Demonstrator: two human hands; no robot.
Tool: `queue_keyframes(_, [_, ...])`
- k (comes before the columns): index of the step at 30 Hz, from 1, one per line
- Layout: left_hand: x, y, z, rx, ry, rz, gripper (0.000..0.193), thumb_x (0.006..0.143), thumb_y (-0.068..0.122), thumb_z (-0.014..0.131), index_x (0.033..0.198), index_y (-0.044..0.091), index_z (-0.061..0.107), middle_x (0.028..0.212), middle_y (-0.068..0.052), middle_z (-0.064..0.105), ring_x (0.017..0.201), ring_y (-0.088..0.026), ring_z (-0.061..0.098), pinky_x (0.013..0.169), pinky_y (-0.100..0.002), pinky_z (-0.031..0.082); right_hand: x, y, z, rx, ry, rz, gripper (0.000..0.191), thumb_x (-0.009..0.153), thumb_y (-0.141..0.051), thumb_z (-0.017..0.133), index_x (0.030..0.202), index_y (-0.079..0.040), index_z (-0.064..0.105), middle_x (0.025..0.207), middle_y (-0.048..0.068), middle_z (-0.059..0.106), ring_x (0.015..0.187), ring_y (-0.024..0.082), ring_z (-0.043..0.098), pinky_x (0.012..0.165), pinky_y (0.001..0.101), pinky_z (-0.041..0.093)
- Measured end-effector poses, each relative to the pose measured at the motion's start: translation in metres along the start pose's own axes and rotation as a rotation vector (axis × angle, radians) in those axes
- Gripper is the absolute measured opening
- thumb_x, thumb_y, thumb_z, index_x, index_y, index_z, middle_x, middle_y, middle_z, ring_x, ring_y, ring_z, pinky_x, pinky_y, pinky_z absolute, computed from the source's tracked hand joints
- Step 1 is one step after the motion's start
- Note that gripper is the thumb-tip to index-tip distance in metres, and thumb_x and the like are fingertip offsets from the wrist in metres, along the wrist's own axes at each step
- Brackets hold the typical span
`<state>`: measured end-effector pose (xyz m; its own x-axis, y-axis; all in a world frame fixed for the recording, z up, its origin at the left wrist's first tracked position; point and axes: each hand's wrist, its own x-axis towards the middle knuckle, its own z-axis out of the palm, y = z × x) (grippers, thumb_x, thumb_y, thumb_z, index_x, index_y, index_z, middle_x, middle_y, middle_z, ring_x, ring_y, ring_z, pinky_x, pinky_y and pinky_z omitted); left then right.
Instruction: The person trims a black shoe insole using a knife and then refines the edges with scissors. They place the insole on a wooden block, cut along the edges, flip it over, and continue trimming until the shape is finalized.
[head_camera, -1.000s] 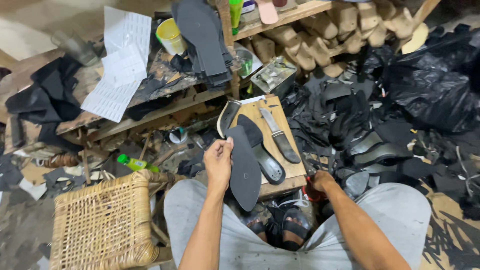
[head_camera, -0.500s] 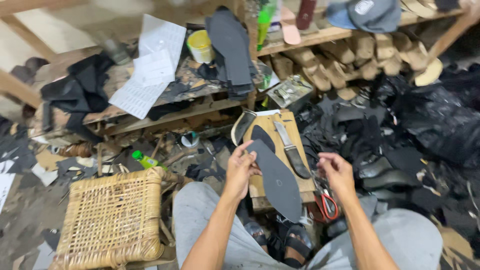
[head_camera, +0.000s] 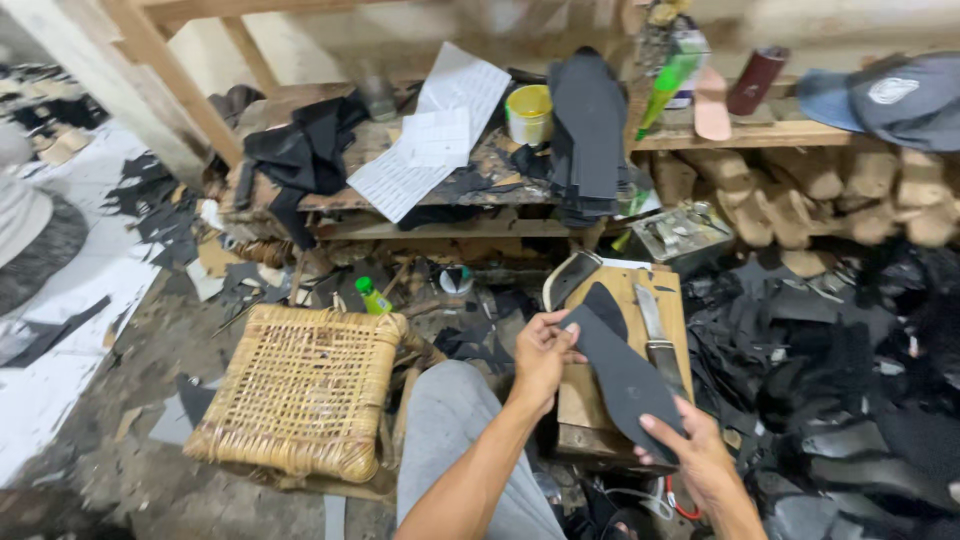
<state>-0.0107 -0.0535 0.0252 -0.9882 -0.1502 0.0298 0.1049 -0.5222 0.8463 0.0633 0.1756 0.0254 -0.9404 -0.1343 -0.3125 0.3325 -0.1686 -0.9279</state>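
Both hands on one black sole blank (head_camera: 625, 380), held over the small wooden worktop (head_camera: 585, 400). Left hand (head_camera: 543, 355) grip pinches the heel end; right hand (head_camera: 690, 450) fingers pressed on the toe end. Knife (head_camera: 655, 335) lies on the worktop just beside it; rattan stool (head_camera: 300, 390) to the left. Looks like an inspect/position step. Next move likely calls for laying it flat, steady.
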Motion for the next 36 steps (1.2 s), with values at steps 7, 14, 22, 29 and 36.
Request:
queue_keyframes(7, [0.001, 0.003, -0.004, -0.003, -0.032, -0.093, 0.022, 0.103, 0.012, 0.063, 0.116, -0.005, 0.059, 0.093, -0.013, 0.071, 0.072, -0.018, 0.07, 0.066, -0.029, 0.062, 0.018, 0.025, -0.038, 0.118, 0.083, -0.125, 0.036, 0.088, -0.007, 0.073, 0.123, -0.001, 0.066, 0.097, 0.007, 0.072, 0.071, 0.017, 0.063, 0.06, 0.0323, 0.05])
queue_keyframes(14, [-0.007, -0.001, -0.001, 0.006, -0.266, -0.319, 0.025, 0.103, 0.013, 0.063, 0.119, -0.004, 0.052, 0.096, -0.019, 0.071, 0.082, -0.026, 0.076, 0.068, -0.032, 0.063, 0.015, 0.018, -0.05, 0.726, 0.085, -0.308, 0.038, 0.095, -0.002, 0.063, 0.132, -0.002, 0.065, 0.131, 0.01, 0.07, 0.124, 0.024, 0.065, 0.112, 0.0395, 0.05])
queue_keyframes(22, [-0.012, -0.038, 0.007, -0.229, -0.322, -0.618, 0.017, 0.103, 0.011, 0.065, 0.113, 0.004, 0.053, 0.106, -0.024, 0.073, 0.094, -0.03, 0.077, 0.08, -0.034, 0.066, -0.021, -0.029, -0.008, 1.051, -0.063, -0.47, 0.062, 0.089, -0.002, 0.066, 0.149, -0.007, 0.053, 0.151, 0.022, 0.059, 0.146, 0.038, 0.05, 0.126, 0.0543, 0.031])
queue_keyframes(29, [-0.022, -0.073, 0.02, 0.335, -0.174, -0.187, 0.021, 0.099, 0.009, 0.065, 0.118, 0.003, 0.061, 0.099, -0.01, 0.068, 0.08, -0.018, 0.066, 0.066, -0.033, 0.061, -0.001, -0.008, -0.004, 0.83, -0.032, -0.455, 0.059, 0.094, -0.006, 0.057, 0.152, -0.006, 0.042, 0.111, 0.017, 0.062, 0.115, 0.037, 0.06, 0.117, 0.0631, 0.041])
queue_keyframes(36, [-0.007, -0.075, 0.011, 0.861, 0.039, 0.054, 0.065, 0.084, 0.009, 0.075, 0.143, 0.005, 0.047, 0.126, -0.018, 0.052, 0.105, -0.026, 0.063, 0.088, -0.038, 0.056, 0.02, 0.025, -0.018, -0.109, 0.266, -0.255, 0.044, 0.094, -0.007, 0.063, 0.138, -0.004, 0.063, 0.091, 0.009, 0.061, 0.079, 0.022, 0.055, 0.065, 0.0382, 0.045])
